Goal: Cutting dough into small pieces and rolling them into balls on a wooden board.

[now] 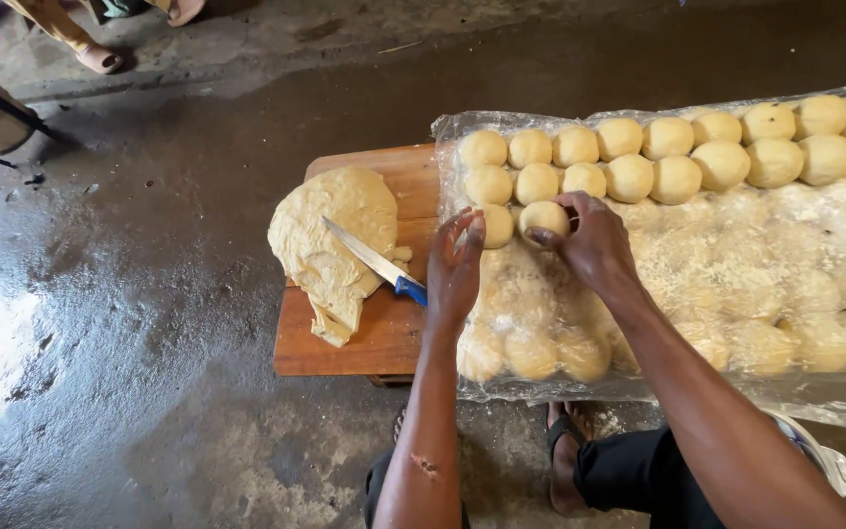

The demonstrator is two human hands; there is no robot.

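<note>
Both forearms reach out from the person's knees to one dough ball on the plastic-covered tray.

Sandalled feet (568, 460) sit lowest; above them the left hand (454, 269) stands open and apart beside the row, while the right hand (594, 240) pinches a dough ball (543, 217) in its fingertips. Best to seat it touching its neighbours, keeping the rows of dough balls (673, 147) straight on the plastic sheet (795, 382). Left of these, a blue-handled knife (376, 263) lies on the dough mass (330, 245) on the wooden board (364, 343).
</note>
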